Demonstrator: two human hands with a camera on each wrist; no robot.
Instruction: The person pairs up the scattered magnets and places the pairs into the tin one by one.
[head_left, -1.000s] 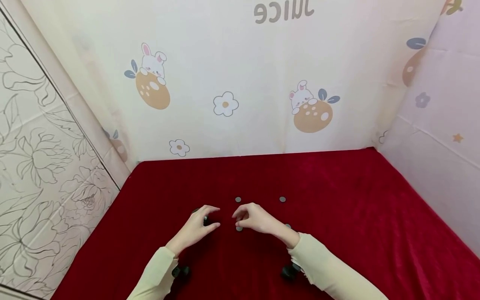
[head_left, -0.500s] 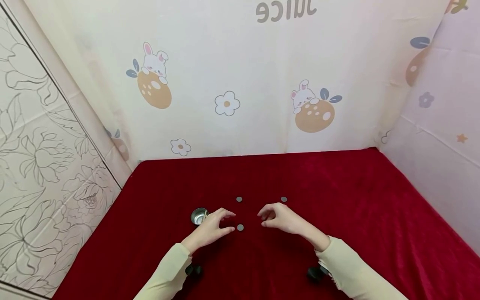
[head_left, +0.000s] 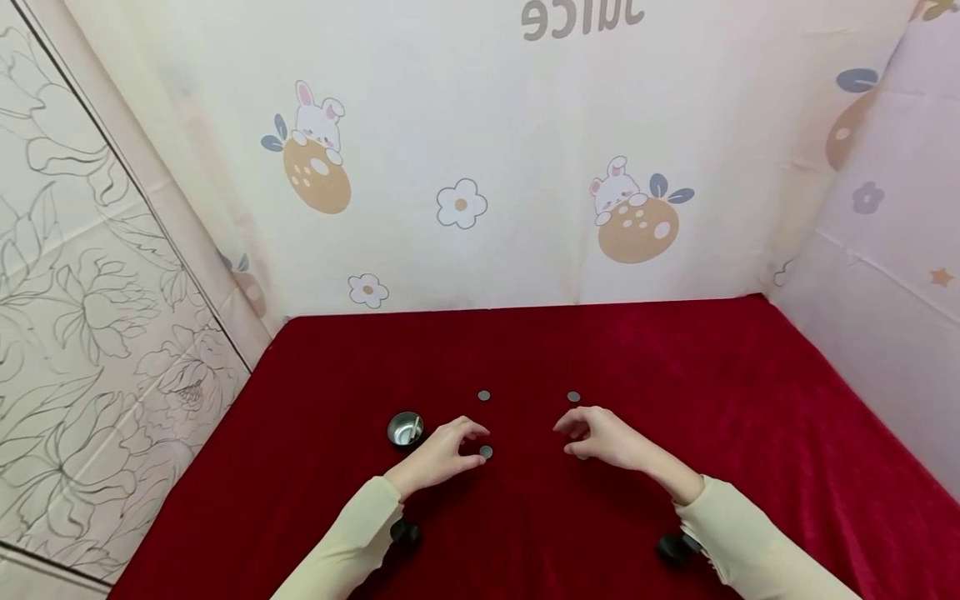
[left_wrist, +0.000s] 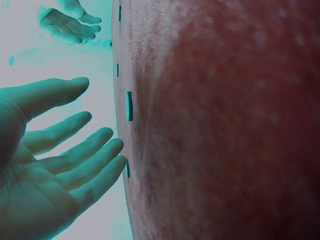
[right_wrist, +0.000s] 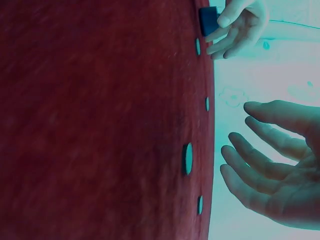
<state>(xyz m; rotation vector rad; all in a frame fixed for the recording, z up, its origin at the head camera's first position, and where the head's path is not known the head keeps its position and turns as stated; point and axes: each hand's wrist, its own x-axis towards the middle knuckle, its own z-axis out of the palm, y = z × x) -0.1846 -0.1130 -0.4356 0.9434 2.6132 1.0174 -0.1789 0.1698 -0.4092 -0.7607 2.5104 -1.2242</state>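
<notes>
My left hand (head_left: 438,454) is above the red cloth with fingers loosely bent and nothing in it. Near its fingertips lies a small grey disc (head_left: 486,452). In the left wrist view the fingers (left_wrist: 95,157) are spread apart. My right hand (head_left: 611,437) is relaxed and holds nothing; it hovers over another disc (head_left: 582,456), mostly hidden below the thumb. Farther back lie two more flat discs, a left one (head_left: 483,396) and a right one (head_left: 573,397). A small metal bowl (head_left: 395,431) stands left of my left hand, with a short pale narrow thing inside.
Red velvety cloth (head_left: 675,358) covers the table. A pale printed curtain (head_left: 525,250) rises behind its back edge, with more hangings at the left and right. A dark camera mount sits at each wrist.
Both hands have moved right, the right hand farther, from near the front-left disc to the front-right one. The bowl, earlier mostly behind the left hand, is now uncovered. The view shifted slightly.
</notes>
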